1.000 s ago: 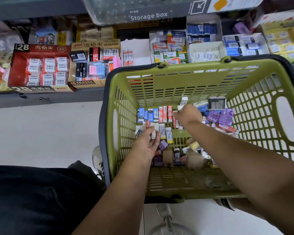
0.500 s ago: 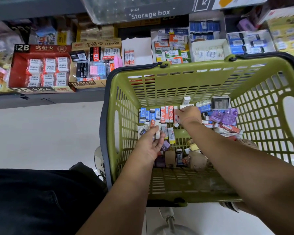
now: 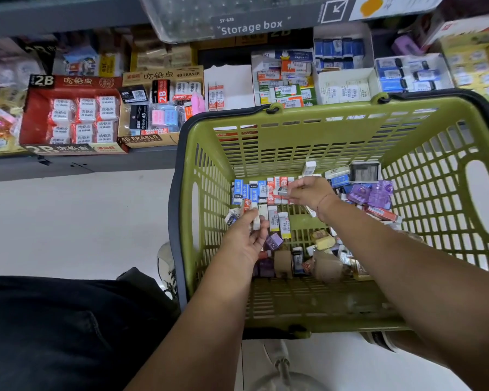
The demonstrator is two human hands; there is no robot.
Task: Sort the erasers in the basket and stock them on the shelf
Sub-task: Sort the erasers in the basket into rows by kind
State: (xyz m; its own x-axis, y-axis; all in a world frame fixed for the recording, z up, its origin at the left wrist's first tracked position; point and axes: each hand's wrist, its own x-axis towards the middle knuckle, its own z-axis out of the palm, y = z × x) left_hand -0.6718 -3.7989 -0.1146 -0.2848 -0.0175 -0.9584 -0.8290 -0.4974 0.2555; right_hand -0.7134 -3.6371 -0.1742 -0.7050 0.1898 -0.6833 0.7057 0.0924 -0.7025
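A green basket (image 3: 308, 131) holds many small erasers. A row of blue and red sleeved erasers (image 3: 261, 189) stands along its far floor, with white ones (image 3: 277, 220) in front. My right hand (image 3: 311, 191) is over that row and pinches a small grey-white eraser (image 3: 283, 191) at its fingertips. My left hand (image 3: 244, 238) is lower left in the basket, fingers curled round a white eraser (image 3: 257, 222). Purple erasers (image 3: 371, 193) lie at the right, mixed loose ones (image 3: 316, 255) nearer me.
The shelf (image 3: 76, 165) behind the basket carries a red 2B eraser box (image 3: 68, 117), a 4B eraser box (image 3: 158, 105), a white box (image 3: 232, 83) with two red erasers, and further eraser boxes (image 3: 345, 77) to the right. A storage box (image 3: 237, 12) hangs above. Pale floor lies at left.
My right hand has lifted off the eraser row and drawn slightly left with a small eraser pinched. The left hand has shifted a little up towards the white erasers.
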